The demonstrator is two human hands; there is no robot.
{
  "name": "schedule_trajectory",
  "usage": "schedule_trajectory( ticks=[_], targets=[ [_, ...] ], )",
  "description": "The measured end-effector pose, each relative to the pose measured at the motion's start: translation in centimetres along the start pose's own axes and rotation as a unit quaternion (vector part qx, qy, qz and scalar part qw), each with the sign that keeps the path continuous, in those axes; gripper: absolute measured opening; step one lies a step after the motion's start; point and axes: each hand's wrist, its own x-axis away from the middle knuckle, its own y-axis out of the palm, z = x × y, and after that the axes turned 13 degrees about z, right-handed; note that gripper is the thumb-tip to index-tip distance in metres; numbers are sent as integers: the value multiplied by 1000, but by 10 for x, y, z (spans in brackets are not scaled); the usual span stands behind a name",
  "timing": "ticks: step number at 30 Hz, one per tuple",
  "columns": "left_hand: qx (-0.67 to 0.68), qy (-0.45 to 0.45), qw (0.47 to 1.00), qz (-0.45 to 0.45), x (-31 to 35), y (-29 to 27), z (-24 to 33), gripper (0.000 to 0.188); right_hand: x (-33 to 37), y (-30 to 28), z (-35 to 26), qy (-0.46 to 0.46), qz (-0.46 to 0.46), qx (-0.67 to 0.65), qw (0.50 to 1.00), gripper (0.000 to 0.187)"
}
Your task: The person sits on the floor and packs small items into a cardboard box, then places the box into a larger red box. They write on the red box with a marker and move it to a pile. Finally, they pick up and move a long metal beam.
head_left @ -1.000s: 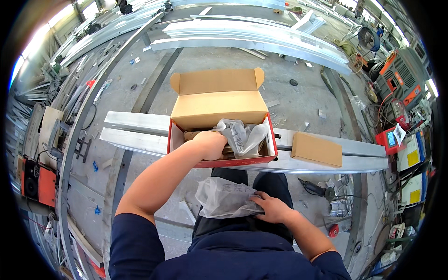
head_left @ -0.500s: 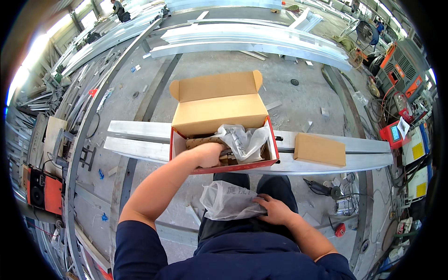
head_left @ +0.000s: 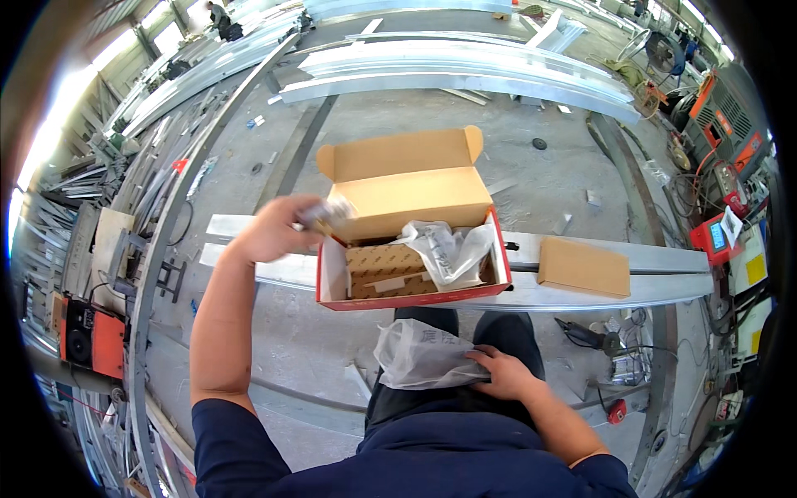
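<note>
Left hand (head_left: pixel 278 228) is now lifting a small blurred item (head_left: pixel 324 215) clear, grip clamped on it at the red box's (head_left: pixel 415 300) ten-o'clock corner, so the patterned cardboard (head_left: pixel 386 259) is lying exposed, while the right hand (head_left: pixel 505 372) is touching the plastic bag (head_left: pixel 422 357) at six o'clock, closure indeterminable.

You are wearing a navy-blue top (head_left: pixel 465 458) of plain cloth, its front creasing across the waist. The left sleeve (head_left: pixel 237 446) and the right sleeve (head_left: pixel 604 476) are matching it in colour, both ending around the elbow in a plain edge and leaving the forearms bare. Below, you are wearing very dark trousers (head_left: pixel 508 334). Your left hand (head_left: pixel 278 230) and right hand (head_left: pixel 504 373) are showing bare, the wrists likewise.
</note>
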Motion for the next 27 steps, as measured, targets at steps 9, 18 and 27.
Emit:
schedule_trajectory(
  ticks=[9,18,27],
  targets=[
    [117,-175,929,304,29,-25,-158,27,-6,3,-4,-17,0,-5,1000,65],
    [-303,-154,917,208,0,61,-173,46,-3,3,-4,-20,7,8,1000,67],
    [-159,45,948,272,4,56,-83,35,-3,5,0,-17,1,11,1000,65]
  ],
)
